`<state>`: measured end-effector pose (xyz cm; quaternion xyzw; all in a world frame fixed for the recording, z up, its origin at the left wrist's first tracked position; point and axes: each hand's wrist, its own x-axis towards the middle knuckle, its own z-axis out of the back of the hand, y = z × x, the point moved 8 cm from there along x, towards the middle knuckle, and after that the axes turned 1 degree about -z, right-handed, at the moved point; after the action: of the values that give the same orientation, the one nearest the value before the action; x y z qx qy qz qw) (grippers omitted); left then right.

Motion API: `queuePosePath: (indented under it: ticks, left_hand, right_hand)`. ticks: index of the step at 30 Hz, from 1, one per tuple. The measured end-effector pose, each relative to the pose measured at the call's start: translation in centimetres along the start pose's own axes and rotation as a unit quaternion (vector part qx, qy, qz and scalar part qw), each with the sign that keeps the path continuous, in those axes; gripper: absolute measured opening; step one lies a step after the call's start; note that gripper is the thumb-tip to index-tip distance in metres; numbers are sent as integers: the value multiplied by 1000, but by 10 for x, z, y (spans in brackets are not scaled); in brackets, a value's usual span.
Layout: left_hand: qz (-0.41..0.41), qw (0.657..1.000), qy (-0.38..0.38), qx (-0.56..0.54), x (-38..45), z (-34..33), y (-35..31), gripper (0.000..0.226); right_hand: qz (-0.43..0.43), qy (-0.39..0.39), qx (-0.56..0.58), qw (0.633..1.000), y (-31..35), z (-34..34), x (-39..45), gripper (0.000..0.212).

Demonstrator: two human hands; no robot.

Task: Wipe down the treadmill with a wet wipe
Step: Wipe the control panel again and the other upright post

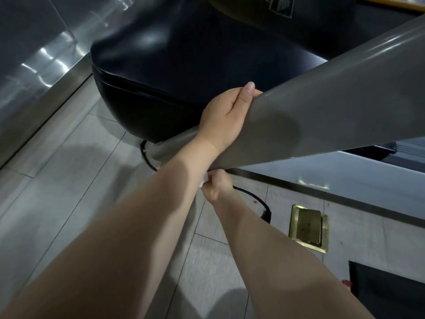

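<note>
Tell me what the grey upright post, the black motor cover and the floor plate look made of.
Post: smooth painted metal or plastic, satin sheen with soft highlights. Motor cover: glossy black moulded plastic, judging by reflections and seam. Floor plate: brass-coloured metal, dull yellow shine.

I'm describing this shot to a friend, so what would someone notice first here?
First, the thick grey post slanting across the right half, with the left hand wrapped round its edge mid-frame. Just under it, the right hand pinches a scrap of white wipe against the post's underside. Beyond sits the glossy black motor cover, and a brass floor socket lies lower right.
</note>
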<state>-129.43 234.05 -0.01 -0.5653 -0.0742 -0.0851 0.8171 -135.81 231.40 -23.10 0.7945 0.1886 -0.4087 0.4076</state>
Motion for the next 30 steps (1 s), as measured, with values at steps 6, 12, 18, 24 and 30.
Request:
queuePosePath:
  ticks: [6, 12, 18, 24, 30]
  left_hand:
    - [-27, 1000, -7, 2, 0, 2, 1, 48]
    - [-21, 1000, -12, -5, 1, 1, 5, 47]
    - [-4, 1000, -18, -7, -2, 1, 2, 37]
    - [5, 1000, -11, -19, -2, 2, 2, 36]
    - [1, 1000, -6, -18, -4, 1, 0, 42]
  right_hand:
    - [8, -6, 33, 999, -3, 0, -18, 29]
    - [7, 30, 282, 959, 59, 45, -68, 31]
    - [-32, 1, 299, 954, 21, 0, -60, 34]
    - [-27, -20, 393, 919, 38, 29, -85, 28]
    - [12, -26, 321, 947, 104, 69, -125, 42]
